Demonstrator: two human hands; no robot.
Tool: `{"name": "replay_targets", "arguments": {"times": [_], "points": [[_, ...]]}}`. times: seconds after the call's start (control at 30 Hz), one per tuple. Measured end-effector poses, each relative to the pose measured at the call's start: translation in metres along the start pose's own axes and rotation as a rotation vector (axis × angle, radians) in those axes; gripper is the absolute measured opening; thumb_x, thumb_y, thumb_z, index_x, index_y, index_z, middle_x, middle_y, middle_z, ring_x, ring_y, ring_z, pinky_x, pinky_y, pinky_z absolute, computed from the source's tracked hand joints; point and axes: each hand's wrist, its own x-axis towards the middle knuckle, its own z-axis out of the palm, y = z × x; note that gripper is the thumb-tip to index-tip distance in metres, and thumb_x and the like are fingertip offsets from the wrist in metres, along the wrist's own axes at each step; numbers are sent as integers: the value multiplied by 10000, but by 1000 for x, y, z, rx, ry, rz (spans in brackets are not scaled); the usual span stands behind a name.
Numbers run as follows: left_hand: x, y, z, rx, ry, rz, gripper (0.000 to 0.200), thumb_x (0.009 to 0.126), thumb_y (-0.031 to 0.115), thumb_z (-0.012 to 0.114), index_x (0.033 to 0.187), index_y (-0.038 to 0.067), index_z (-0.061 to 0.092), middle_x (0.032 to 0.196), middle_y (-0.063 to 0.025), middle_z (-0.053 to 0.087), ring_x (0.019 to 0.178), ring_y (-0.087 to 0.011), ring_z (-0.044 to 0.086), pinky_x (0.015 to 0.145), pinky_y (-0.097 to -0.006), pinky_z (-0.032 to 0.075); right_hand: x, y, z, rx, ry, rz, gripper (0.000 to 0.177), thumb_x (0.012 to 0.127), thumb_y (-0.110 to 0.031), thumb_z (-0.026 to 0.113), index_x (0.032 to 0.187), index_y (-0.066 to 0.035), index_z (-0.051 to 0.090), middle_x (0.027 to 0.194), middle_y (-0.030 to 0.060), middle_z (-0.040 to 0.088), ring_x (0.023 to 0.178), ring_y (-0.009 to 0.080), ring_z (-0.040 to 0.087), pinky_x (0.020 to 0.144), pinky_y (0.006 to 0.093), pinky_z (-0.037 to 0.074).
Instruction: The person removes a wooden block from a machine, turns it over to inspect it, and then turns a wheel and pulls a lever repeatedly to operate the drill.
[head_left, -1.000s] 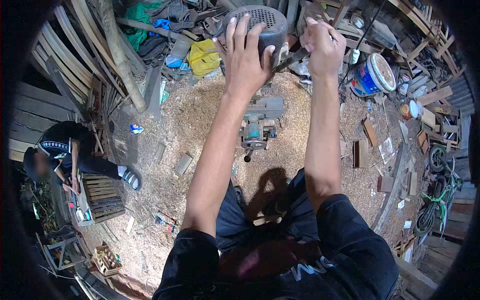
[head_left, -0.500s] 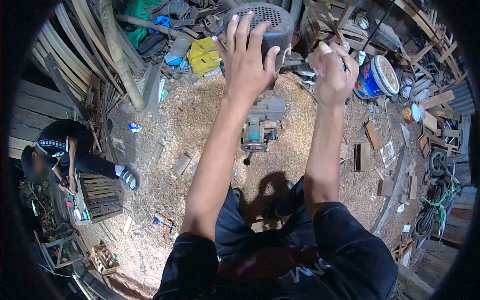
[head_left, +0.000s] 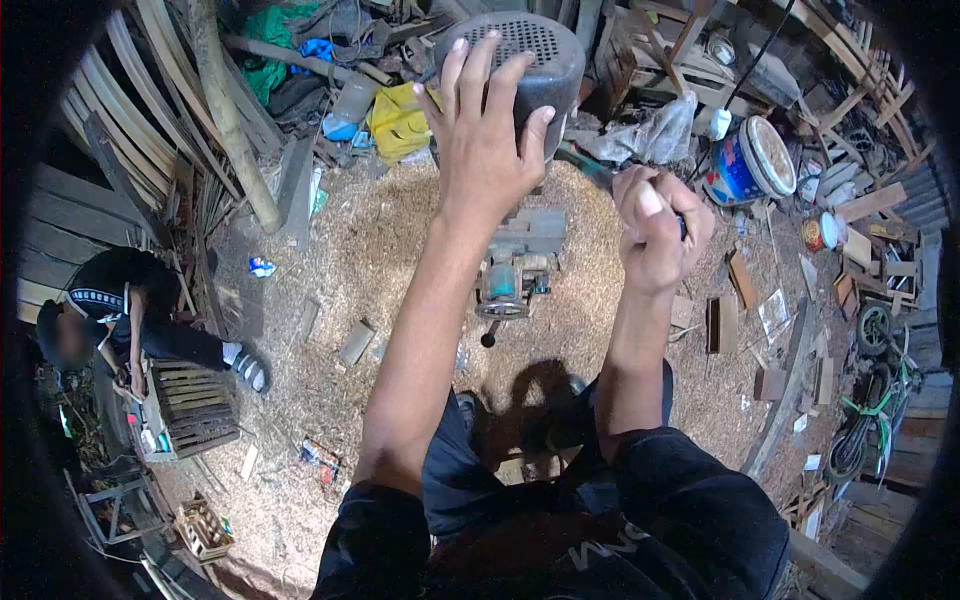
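A dark metal motor housing (head_left: 560,70) with a perforated round top stands at the top centre. My left hand (head_left: 490,150) lies against its near side with fingers spread and thumb apart. To the right of the housing, my right hand (head_left: 660,225) is closed in a fist around a tool, whose dark handle end shows at the palm; its kind is hidden by my fingers. A blurred greenish strip (head_left: 585,162) runs between the housing and this fist. Below the housing sits a machine (head_left: 510,275) with a green part and a handwheel.
Wood shavings cover the floor (head_left: 390,240). A blue paint bucket (head_left: 735,170) and a grey plastic sheet (head_left: 660,135) lie right of my hands. Another person (head_left: 120,300) bends over a slatted wooden crate (head_left: 195,405) at left. A motorbike (head_left: 875,410) stands far right.
My right hand has moved down, toward me, uncovering the grey plastic sheet. My left hand stays on the housing. The view has shifted slightly.
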Motion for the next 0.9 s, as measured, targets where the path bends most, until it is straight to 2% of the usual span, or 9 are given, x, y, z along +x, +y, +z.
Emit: {"name": "replay_targets", "arguments": {"times": [0.1,0.2,0.3,0.37,0.43,0.53,0.7,0.83,0.9], "points": [[1,2,-1,24,-19,-20,528,825,231,661,1313,154,478,1448,-122,366,1391,-368,247,1103,-600,159,-3,-2,-3,-17,-11,-31,287,787,-66,553,570,-31,368,554,26,442,510,79,364,466,258,264],[-1,5,-4,9,-29,-40,514,819,241,668,1296,167,488,1440,-93,367,1404,-339,236,1082,-704,126,-10,-1,-1,3,0,-51,278,782,-78,555,574,-24,379,544,39,436,499,89,378,467,261,269],[-1,6,-5,51,-62,-64,514,822,246,670,1296,166,489,1449,-104,355,1409,-340,231,1082,-704,127,-12,1,-5,-67,-48,-62,263,793,-37,481,576,-45,333,572,39,396,540,108,353,518,257,290],[1,7,-6,-12,-59,-70,514,836,251,664,1308,155,483,1475,-121,332,1410,-361,224,1096,-667,140,-8,-4,-6,-122,-60,28,299,823,-12,501,573,-45,340,588,20,419,552,78,355,496,254,253],[5,8,-7,-10,-68,-74,496,857,232,649,1315,142,481,1486,-140,323,1411,-383,217,1120,-599,161,-5,-9,-1,-105,-21,82,313,836,-128,583,591,-18,421,567,-15,417,542,63,341,489,271,247],[1,13,-13,26,-95,-85,500,870,217,641,1329,130,463,1491,-150,314,1408,-401,213,1114,-594,180,1,-10,2,-148,-32,90,313,875,-124,561,603,-21,445,572,-35,405,553,55,336,495,268,249],[6,13,-14,17,-102,-72,513,880,224,636,1341,113,442,1490,-181,303,1402,-408,218,1124,-545,211,33,-7,22,-167,195,86,395,969,-212,530,627,-29,452,583,-54,400,571,45,342,502,259,257],[7,16,-16,64,-127,-93,523,888,238,638,1360,152,430,1516,-131,285,1419,-386,205,1096,-644,197,68,1,33,-189,246,-72,587,1018,-505,361,686,-42,503,615,-15,456,548,71,418,508,231,329],[8,17,-17,70,-142,-112,533,894,245,633,1375,171,416,1532,-113,266,1434,-372,183,1082,-679,192,79,-1,39,-143,245,-26,604,1002,-550,345,713,-47,511,619,-12,468,546,73,433,493,232,346]]}}
